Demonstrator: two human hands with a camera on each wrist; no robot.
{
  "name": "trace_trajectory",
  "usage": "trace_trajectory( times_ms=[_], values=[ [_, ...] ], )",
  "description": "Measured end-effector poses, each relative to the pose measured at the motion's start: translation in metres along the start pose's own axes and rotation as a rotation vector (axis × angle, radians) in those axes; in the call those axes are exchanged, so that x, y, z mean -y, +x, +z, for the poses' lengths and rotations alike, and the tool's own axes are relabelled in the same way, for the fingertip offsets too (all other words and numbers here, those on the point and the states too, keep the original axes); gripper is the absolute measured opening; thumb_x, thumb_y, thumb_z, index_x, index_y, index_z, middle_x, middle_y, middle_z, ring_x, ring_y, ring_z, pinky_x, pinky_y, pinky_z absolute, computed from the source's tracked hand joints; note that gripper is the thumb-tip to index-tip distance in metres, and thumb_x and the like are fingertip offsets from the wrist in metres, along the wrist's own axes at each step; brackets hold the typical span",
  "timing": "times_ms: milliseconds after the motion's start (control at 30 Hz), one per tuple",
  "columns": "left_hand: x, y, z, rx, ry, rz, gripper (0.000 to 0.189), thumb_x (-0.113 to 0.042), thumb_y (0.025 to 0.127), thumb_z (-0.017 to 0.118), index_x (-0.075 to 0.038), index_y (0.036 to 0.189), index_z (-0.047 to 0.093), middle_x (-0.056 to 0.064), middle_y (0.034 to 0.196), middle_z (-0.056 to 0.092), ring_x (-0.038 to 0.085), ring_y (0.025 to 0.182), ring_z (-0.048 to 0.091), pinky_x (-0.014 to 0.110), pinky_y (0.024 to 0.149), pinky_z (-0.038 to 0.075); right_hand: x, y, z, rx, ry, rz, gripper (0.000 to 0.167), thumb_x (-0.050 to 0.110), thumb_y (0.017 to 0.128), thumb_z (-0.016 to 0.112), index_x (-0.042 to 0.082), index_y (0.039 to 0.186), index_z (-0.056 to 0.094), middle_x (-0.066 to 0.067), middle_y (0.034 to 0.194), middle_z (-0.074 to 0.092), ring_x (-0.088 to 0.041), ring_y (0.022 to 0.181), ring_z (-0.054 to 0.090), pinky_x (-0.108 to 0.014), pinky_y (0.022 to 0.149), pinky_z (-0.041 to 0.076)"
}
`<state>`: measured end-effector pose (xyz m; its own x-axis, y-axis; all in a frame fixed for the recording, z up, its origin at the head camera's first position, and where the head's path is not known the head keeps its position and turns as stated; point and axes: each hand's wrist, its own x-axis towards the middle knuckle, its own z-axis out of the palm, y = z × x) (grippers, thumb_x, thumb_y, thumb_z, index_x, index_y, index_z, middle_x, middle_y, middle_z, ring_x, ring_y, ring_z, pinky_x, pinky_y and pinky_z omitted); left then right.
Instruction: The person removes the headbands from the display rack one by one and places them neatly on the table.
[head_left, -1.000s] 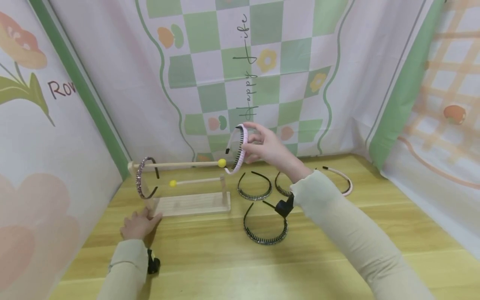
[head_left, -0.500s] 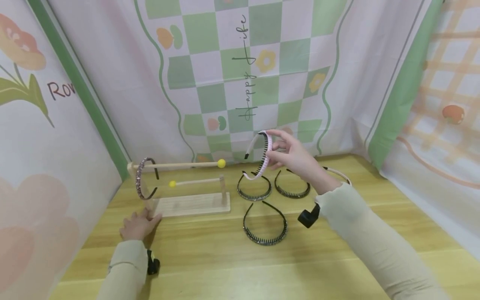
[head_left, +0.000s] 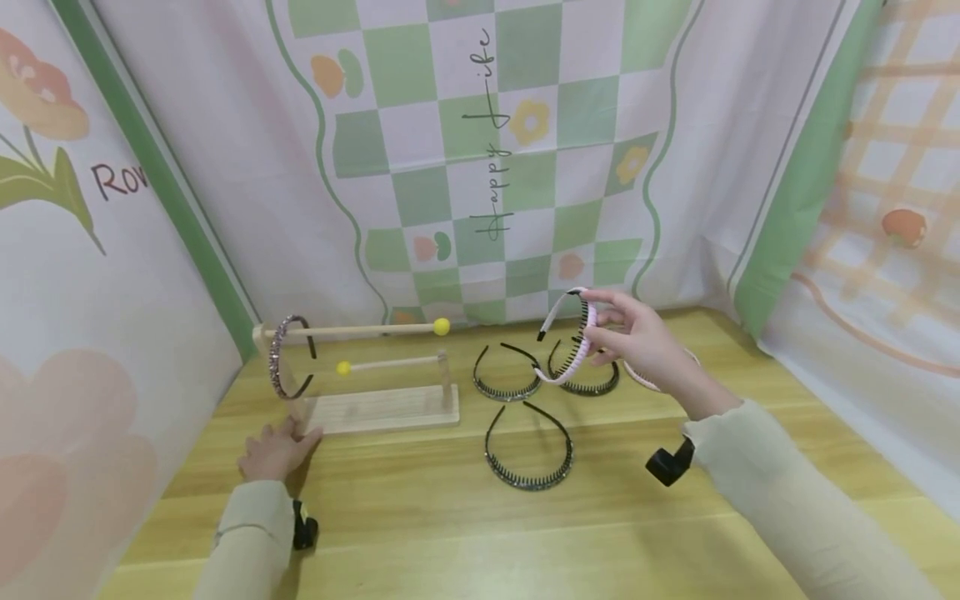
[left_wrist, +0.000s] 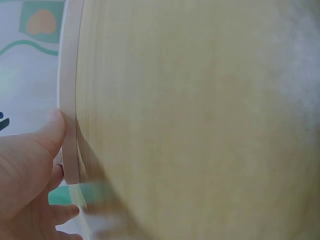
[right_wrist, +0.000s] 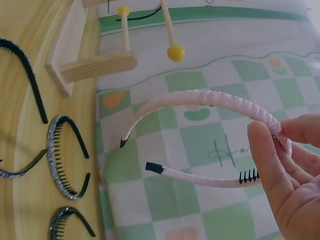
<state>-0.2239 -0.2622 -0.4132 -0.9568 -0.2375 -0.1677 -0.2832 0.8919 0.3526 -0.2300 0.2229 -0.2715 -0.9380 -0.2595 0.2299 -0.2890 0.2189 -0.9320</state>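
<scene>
My right hand [head_left: 637, 337] pinches a pink headband [right_wrist: 240, 106] between thumb and fingers, holding it upright above the table. Its black comb teeth and dark tips show in the right wrist view. At the left, my left hand [head_left: 273, 454] grips the end of a wooden headband stand [head_left: 375, 410], thumb along the edge of its base. On the stand's upper rod [head_left: 367, 331], which ends in a yellow ball, hangs a sequined headband [head_left: 276, 358] near the left upright. The lower rod [head_left: 393, 363] is bare.
Three black toothed headbands lie on the table: one nearer headband [head_left: 531, 483], and two behind it, a left one [head_left: 508, 395] and a right one [head_left: 600, 389]. Another pink headband [head_left: 639, 379] lies partly hidden behind my right hand. A patterned curtain [head_left: 420, 183] stands behind the table.
My right hand has carried the pink headband rightward and down, away from the upper rod's yellow ball to above the back right black headband. My left hand stays at the stand.
</scene>
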Motion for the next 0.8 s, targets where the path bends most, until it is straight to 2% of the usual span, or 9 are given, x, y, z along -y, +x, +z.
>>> trace_trajectory(
  times_ms=[167,300,433,800],
  values=[
    [0.001,-0.001,0.000,0.010,-0.008,-0.004,0.082,-0.064,0.088,0.037,-0.006,0.144,0.020,0.038,0.139,0.012,0.062,0.120,0.013,0.071,0.091,0.019,-0.012,-0.012,-0.009,-0.007,-0.074,0.032,0.055,0.001,0.088,0.057,0.000,0.138,0.034,-0.022,0.102,0.047,-0.021,0.078,0.062,-0.037,0.069,0.054],
    [0.001,-0.001,-0.001,0.012,-0.016,-0.007,0.083,-0.064,0.088,0.036,-0.006,0.145,0.019,0.038,0.140,0.010,0.062,0.121,0.010,0.071,0.092,0.016,-0.023,-0.022,-0.013,-0.005,-0.077,0.046,0.057,0.000,0.088,0.057,-0.001,0.139,0.032,-0.025,0.102,0.048,-0.023,0.077,0.062,-0.040,0.069,0.054],
    [0.002,-0.001,0.000,0.014,-0.015,-0.007,0.084,-0.065,0.088,0.035,-0.006,0.145,0.018,0.038,0.140,0.010,0.062,0.121,0.009,0.071,0.093,0.015,-0.036,-0.032,-0.017,-0.008,-0.102,0.042,0.058,0.001,0.087,0.059,-0.003,0.138,0.033,-0.025,0.101,0.050,-0.020,0.077,0.063,-0.038,0.067,0.054],
    [0.000,0.000,0.000,0.007,-0.009,0.001,0.082,-0.064,0.088,0.036,-0.005,0.144,0.020,0.038,0.140,0.012,0.062,0.120,0.013,0.071,0.091,0.018,-0.074,-0.057,-0.027,0.016,-0.139,0.064,0.050,-0.001,0.089,0.055,-0.009,0.135,0.035,-0.024,0.097,0.049,-0.018,0.078,0.062,-0.039,0.065,0.054]
  ],
)
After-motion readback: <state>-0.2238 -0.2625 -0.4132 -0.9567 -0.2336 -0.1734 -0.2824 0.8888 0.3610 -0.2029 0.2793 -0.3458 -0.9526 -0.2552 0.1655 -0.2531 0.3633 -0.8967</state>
